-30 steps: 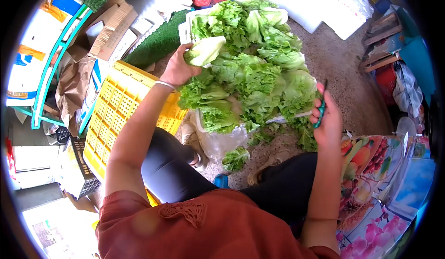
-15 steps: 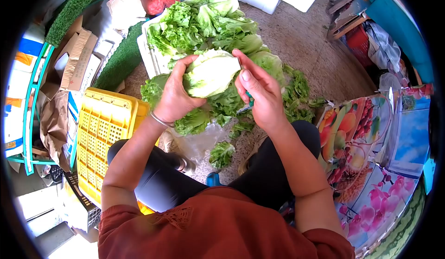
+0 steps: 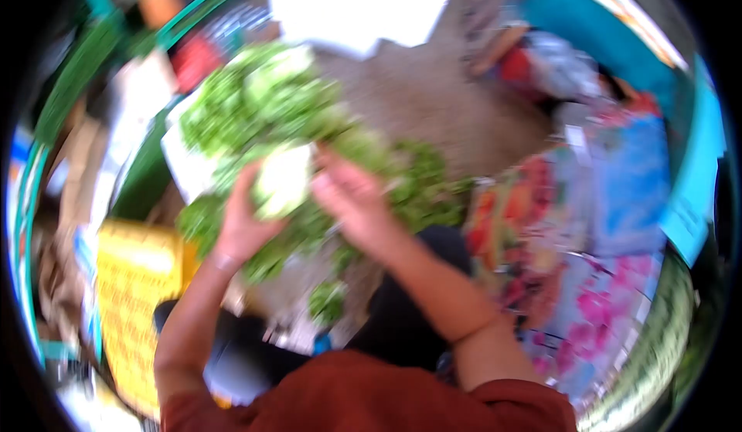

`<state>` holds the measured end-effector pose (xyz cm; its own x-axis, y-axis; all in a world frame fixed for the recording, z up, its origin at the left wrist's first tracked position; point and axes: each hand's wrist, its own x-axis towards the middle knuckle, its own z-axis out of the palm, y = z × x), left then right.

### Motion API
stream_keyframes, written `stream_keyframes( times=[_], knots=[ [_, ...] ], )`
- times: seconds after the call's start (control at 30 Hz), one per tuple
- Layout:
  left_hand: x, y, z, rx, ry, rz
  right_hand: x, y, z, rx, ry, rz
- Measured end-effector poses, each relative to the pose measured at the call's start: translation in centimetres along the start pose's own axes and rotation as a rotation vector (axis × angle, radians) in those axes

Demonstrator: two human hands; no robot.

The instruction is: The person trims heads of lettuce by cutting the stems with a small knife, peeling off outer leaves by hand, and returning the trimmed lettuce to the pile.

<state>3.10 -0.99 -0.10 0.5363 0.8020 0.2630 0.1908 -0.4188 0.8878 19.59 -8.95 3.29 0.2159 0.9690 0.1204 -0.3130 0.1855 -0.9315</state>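
My left hand [image 3: 246, 219] is wrapped round a pale green lettuce head [image 3: 284, 181], thumb on the near side. At the lettuce's right edge is my right hand [image 3: 354, 200], fingers closed. The earlier, sharper view shows a small green-handled knife in that hand; now blur hides most of it. Beyond my hands, a heap of lettuce [image 3: 263, 96] lies on a white crate [image 3: 184, 171]. Loose leaves [image 3: 425, 188] spread to the right of the heap. A small piece of lettuce [image 3: 327, 303] sits on the floor between my legs.
To my left stands a yellow plastic crate [image 3: 139, 277]. A surface with a fruit-and-flower printed cover [image 3: 572, 301] is at my right. White boxes [image 3: 355, 7] stand at the back, near a red bag [image 3: 195, 61]. Green-framed shelving edges the left side.
The view has swung, shifting the scene left and downward with strong blur. The lettuce head is tilted more upright in my left hand. My right hand stays close to its right edge.
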Motion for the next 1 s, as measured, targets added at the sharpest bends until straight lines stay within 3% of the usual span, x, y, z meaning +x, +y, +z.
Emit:
stream_keyframes(
  times=[0.03,0.07,0.1,0.2,0.27,0.33,0.43,0.5,0.63,0.7,0.77,0.8,0.87,1.0],
  knots=[
    [0.1,1.0,0.2,-0.03,-0.017,-0.055,0.2,1.0,-0.9,-0.06,-0.038,-0.055],
    [0.4,1.2,0.5,-0.12,-0.031,-0.101,0.2,0.2,-1.4,-0.123,-0.093,0.028],
    [0.1,1.0,0.5,-0.086,-0.018,-0.075,0.5,1.1,-1.3,-0.13,-0.075,-0.078],
    [0.3,-0.3,1.3,-0.154,-0.011,-0.063,0.5,0.1,-2.0,-0.275,-0.064,-0.05],
    [0.9,-0.1,1.6,-0.033,-0.041,-0.012,1.2,2.3,-2.8,-0.284,-0.01,-0.241],
    [1.1,-0.2,2.0,-0.062,-0.073,-0.03,0.3,0.1,-3.3,-0.41,-0.004,-0.198],
    [1.1,-0.6,2.3,-0.056,-0.09,-0.002,0.6,1.5,-4.1,-0.32,0.042,-0.32],
    [1.1,-1.4,2.2,-0.053,-0.091,0.042,-0.6,-0.3,-4.6,-0.257,0.002,0.029],
    [1.3,-6.1,1.4,0.046,-0.113,0.12,1.1,5.1,-6.6,-0.004,0.09,0.18],
    [1.7,-6.1,1.1,0.106,-0.115,0.176,1.1,4.4,-7.2,-0.04,0.08,0.202],
    [1.9,-5.1,0.9,-0.133,-0.227,-0.09,1.3,4.5,-7.5,-0.059,0.082,0.243],
    [2.1,-6.0,0.5,-0.133,-0.237,-0.07,1.5,4.9,-7.7,-0.063,0.093,0.223],
    [2.5,-7.5,-0.6,0.045,-0.328,-0.171,1.5,4.5,-7.4,-0.073,0.289,0.275],
    [0.7,-5.8,-4.7,0.471,-0.559,-0.149,1.9,6.4,-9.4,-0.032,0.42,0.262]
  ],
)
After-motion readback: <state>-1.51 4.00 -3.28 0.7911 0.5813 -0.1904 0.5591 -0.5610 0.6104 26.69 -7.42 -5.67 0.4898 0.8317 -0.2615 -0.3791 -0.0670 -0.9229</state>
